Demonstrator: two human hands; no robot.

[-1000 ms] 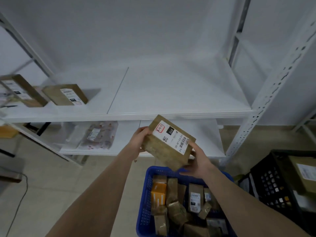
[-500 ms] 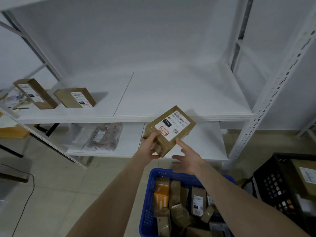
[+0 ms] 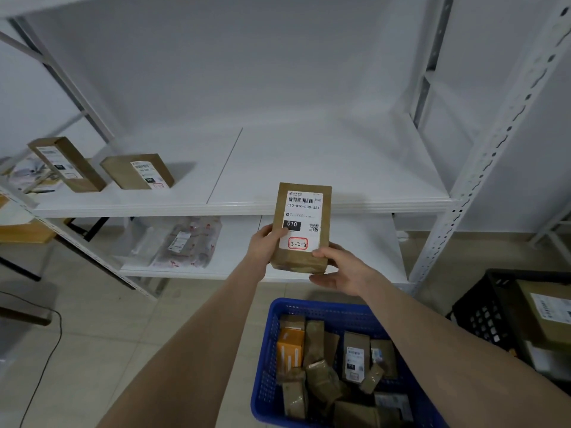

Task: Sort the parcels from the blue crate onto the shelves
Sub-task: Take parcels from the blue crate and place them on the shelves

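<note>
- Parcel [image 3: 301,230] is being held upright with its label facing the camera. It is sitting in front of the white shelves [image 3: 324,168], level with the front edge of the upper shelf and above the blue crate [image 3: 268,350]
- The upper shelf is carrying a standing brown box [image 3: 66,163] and a leaning brown box [image 3: 137,171] at its left end; the lower shelf [image 3: 355,242] is carrying a clear bagged parcel [image 3: 185,242]
- The blue crate is holding many more parcels, so the task is judged to be at an early stage
- The step in hand is judged to be reading the label [image 3: 301,211]. The handwritten code in the red box [image 3: 298,244] is reading "3-2-8" and is probably naming the destination slot
- To do this well, the person should be holding the label square to the eyes and matching the code to a shelf position before reaching. The parcel should then be going down flat with the label facing outward
- Left hand [image 3: 264,245] is gripping the lower left edge, with the thumb lying across the label face and the fingers hidden behind
- Right hand [image 3: 343,270] is cradling the lower right corner, with the thumb on the front face and the fingers curling loosely beneath the base
- Both hands are closing on the parcel alone; neither is touching anything else
</note>
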